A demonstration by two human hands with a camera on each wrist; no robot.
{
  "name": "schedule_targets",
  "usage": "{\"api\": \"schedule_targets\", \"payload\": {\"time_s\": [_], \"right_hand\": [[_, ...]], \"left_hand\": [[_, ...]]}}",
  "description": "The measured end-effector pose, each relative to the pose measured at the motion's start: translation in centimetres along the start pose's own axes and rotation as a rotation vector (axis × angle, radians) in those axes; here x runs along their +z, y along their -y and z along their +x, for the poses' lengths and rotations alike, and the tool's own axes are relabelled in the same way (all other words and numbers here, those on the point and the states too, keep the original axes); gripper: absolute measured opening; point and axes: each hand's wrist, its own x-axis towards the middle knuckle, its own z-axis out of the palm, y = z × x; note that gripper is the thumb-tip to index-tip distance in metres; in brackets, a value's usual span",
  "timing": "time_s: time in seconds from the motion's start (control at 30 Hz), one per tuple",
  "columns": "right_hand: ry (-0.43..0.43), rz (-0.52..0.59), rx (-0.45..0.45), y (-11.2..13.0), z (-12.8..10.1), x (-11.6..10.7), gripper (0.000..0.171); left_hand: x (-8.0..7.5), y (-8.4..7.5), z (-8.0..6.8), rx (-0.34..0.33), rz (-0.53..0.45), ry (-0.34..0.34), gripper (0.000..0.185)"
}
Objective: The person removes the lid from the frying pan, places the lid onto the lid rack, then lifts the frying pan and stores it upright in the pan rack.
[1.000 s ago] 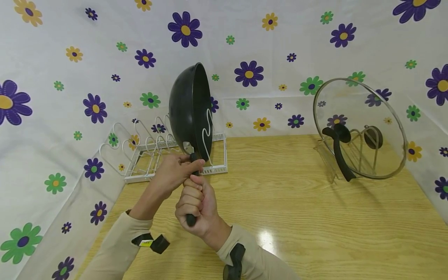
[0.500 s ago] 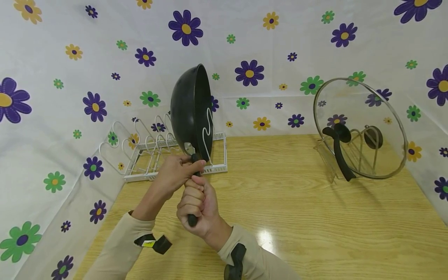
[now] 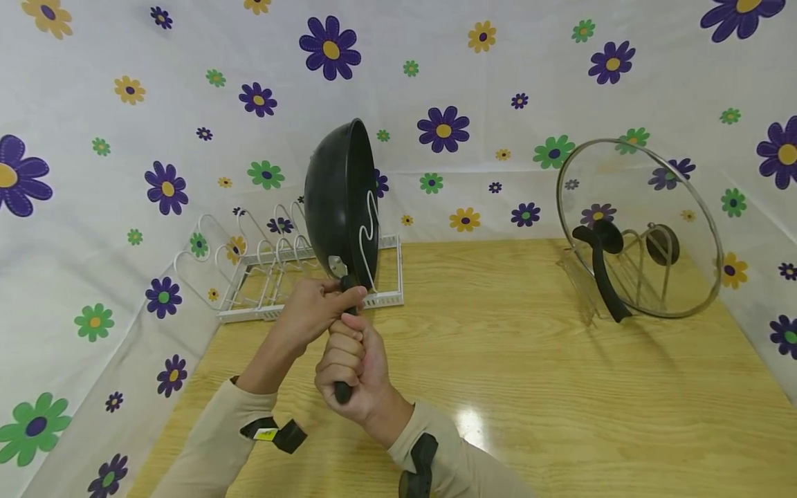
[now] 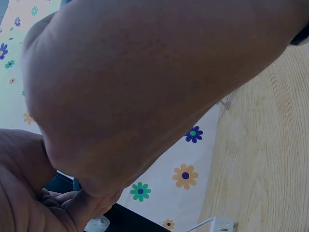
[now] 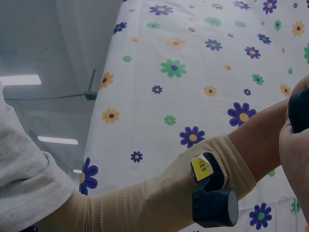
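A black wok (image 3: 328, 200) stands on its edge in the right end of a white wire rack (image 3: 385, 299), its open side facing right. One bent wire of the rack passes in front of the wok's inside. Its black handle (image 3: 342, 392) points down toward me. My right hand (image 3: 349, 366) wraps its fingers round the lower handle. Just above, my left hand (image 3: 314, 308) pinches the handle near the metal bracket (image 3: 337, 266), thumb on top. In the left wrist view, the left hand (image 4: 120, 96) fills much of the picture and hides most of the wok.
At the right, a glass lid (image 3: 685, 207) with a steel rim leans upright in a wire stand (image 3: 641, 263) with a curved black handle part (image 3: 604, 277). Both stand on the wooden table (image 3: 498, 332). A flower-patterned sheet (image 3: 473, 90) hangs behind and at the sides.
The wok has sunk slightly lower into the rack and shifted a little right. Both hands have kept their hold on the handle, moving only slightly. The lid has not moved.
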Motion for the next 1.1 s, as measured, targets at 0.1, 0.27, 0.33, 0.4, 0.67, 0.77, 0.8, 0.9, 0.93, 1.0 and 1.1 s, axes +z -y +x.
{"api": "schedule_targets", "payload": {"time_s": [0.1, 0.27, 0.33, 0.4, 0.67, 0.77, 0.8, 0.9, 0.93, 1.0, 1.1], "right_hand": [[-0.002, -0.001, -0.001, 0.0, 0.0, 0.0, 0.043], [-0.002, -0.005, -0.008, 0.0, 0.0, -0.1, 0.043], [-0.003, -0.01, -0.01, 0.0, -0.1, -0.1, 0.043], [-0.003, -0.01, -0.01, 0.0, -0.1, -0.2, 0.043], [-0.008, -0.005, -0.017, 0.1, -0.3, -0.3, 0.043], [-0.011, 0.0, -0.02, 0.1, -0.3, -0.4, 0.043], [-0.011, 0.001, -0.021, 0.1, -0.3, -0.4, 0.043], [-0.013, 0.006, -0.026, 0.1, -0.3, -0.5, 0.043], [-0.015, 0.008, -0.027, 0.1, -0.4, -0.5, 0.042], [-0.018, 0.008, -0.028, 0.2, -0.4, -0.5, 0.042], [-0.024, 0.006, -0.029, 0.2, -0.4, -0.7, 0.042]], "left_hand": [[0.0, 0.1, 0.0, -0.002, 0.003, 0.001, 0.035], [0.1, 0.2, 0.1, -0.001, 0.008, 0.005, 0.035], [0.1, 0.3, 0.1, 0.002, 0.001, 0.005, 0.035], [0.2, 0.4, 0.2, 0.003, -0.01, 0.004, 0.035], [0.4, 0.7, 0.2, 0.0, -0.033, -0.001, 0.036], [0.5, 0.8, 0.2, -0.005, -0.035, 0.001, 0.037], [0.4, 0.8, 0.2, -0.007, -0.037, 0.001, 0.038], [0.5, 0.9, 0.2, -0.01, -0.047, 0.005, 0.038], [0.5, 1.0, 0.2, -0.008, -0.051, 0.005, 0.038], [0.5, 1.1, 0.2, -0.008, -0.058, 0.007, 0.039], [0.6, 1.2, 0.3, -0.005, -0.059, 0.011, 0.038]]}}
